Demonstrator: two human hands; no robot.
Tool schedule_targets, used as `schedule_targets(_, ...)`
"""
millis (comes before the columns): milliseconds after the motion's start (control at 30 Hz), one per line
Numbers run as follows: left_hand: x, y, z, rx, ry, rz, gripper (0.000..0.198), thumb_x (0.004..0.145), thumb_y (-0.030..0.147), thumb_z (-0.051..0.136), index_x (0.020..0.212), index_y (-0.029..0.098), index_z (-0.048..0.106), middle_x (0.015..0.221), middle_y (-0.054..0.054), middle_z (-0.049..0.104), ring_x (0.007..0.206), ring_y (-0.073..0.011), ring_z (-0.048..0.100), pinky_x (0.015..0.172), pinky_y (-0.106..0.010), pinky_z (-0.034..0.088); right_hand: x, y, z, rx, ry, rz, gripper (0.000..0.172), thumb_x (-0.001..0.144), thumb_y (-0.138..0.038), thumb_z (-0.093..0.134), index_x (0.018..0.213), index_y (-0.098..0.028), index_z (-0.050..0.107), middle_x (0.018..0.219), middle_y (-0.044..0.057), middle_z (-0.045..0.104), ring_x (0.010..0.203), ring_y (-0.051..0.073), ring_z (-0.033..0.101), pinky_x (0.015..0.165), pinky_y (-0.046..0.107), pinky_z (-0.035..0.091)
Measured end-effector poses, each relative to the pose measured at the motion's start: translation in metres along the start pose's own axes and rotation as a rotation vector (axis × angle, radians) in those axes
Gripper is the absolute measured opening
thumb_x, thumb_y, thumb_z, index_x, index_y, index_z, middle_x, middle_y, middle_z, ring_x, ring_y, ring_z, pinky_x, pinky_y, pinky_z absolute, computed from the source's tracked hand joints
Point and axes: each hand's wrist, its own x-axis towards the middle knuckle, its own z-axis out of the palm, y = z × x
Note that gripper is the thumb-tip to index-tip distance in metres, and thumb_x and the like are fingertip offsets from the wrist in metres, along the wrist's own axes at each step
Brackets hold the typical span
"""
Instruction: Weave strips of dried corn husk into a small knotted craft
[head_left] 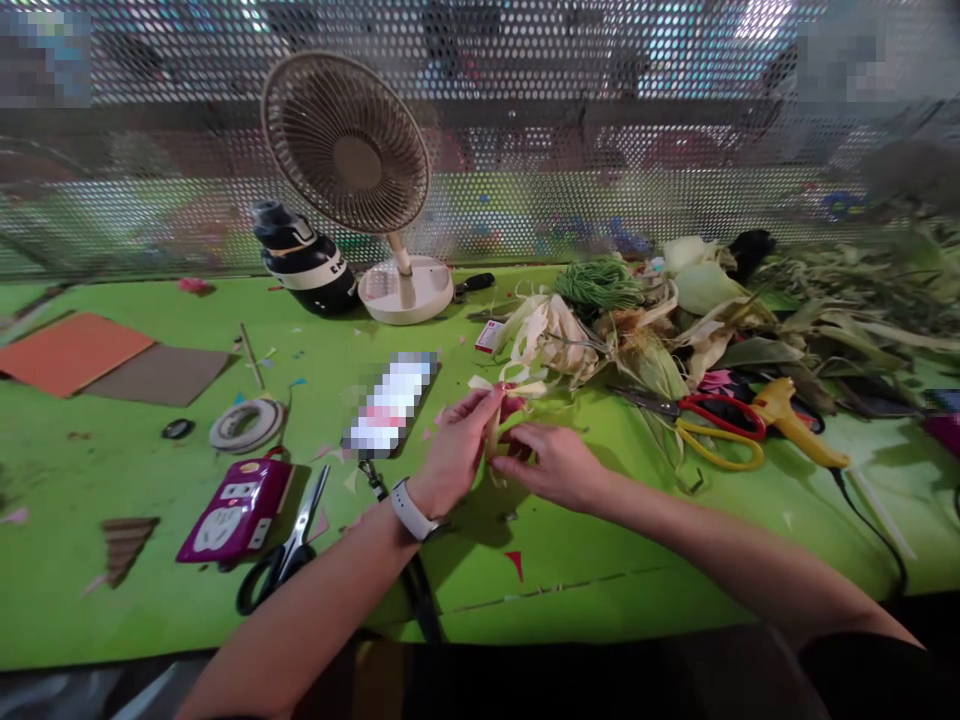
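Note:
My left hand [466, 435], with a white watch on its wrist, pinches a small pale bundle of corn husk [517, 388] over the green table. Strips of the husk spread out above the fingers, with a bit of pink among them, and a strip hangs down below. Just to the right, my right hand [551, 462] curls its fingers around the lower part of the husk. Its thumb and fingertips are at the hanging strip. Some of the husk is hidden behind the fingers.
A phone [394, 400] lies left of my hands, near black scissors [289, 545], a tape roll [246, 424] and a purple power strip [238, 510]. Red-and-yellow scissors [720, 430] and a yellow glue gun [795, 422] lie right. Behind are a fan [349, 150], a bottle [307, 265] and piled husks [652, 370].

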Motion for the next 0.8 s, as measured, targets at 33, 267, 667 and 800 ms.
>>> schedule_targets(33,0.000,-0.002,0.000,-0.002,-0.011,-0.006,0.021,0.063,0.028,0.078,0.079,0.018,0.069,0.076,-0.001,0.072,0.076,-0.0133,0.067,0.075,-0.026,0.050,0.001,0.001,0.002,0.051,-0.001,0.018,0.021,0.085,-0.035,0.057,0.080,-0.016,0.061,0.073,0.003,0.064,0.058,0.011,0.052,0.055,0.024,0.038)
schedule_targets(267,0.002,-0.007,-0.005,-0.003,-0.117,0.013,0.021,0.063,0.027,0.078,0.079,0.017,0.068,0.079,-0.002,0.072,0.075,-0.0137,0.067,0.076,-0.027,0.050,0.002,-0.002,0.000,0.499,0.074,0.068,0.005,0.084,-0.022,0.054,0.086,-0.017,0.054,0.080,0.002,0.061,0.071,0.012,0.057,0.065,0.026,0.047)
schedule_targets(667,-0.001,-0.011,-0.001,0.099,-0.084,0.082,0.022,0.064,0.030,0.078,0.081,0.018,0.071,0.079,-0.004,0.073,0.081,-0.0171,0.066,0.082,-0.031,0.050,0.009,0.003,0.021,0.792,0.128,0.186,0.011,0.082,-0.028,0.053,0.082,-0.017,0.051,0.077,0.001,0.055,0.071,0.012,0.052,0.066,0.026,0.046)
schedule_targets(800,0.001,-0.005,-0.007,0.348,-0.018,0.223,0.021,0.067,0.032,0.074,0.082,0.017,0.072,0.086,-0.005,0.072,0.085,-0.0183,0.063,0.083,-0.031,0.047,0.005,-0.003,0.005,0.570,0.118,0.127,0.012,0.083,-0.022,0.048,0.071,-0.018,0.048,0.070,-0.001,0.049,0.067,0.012,0.047,0.062,0.025,0.040)
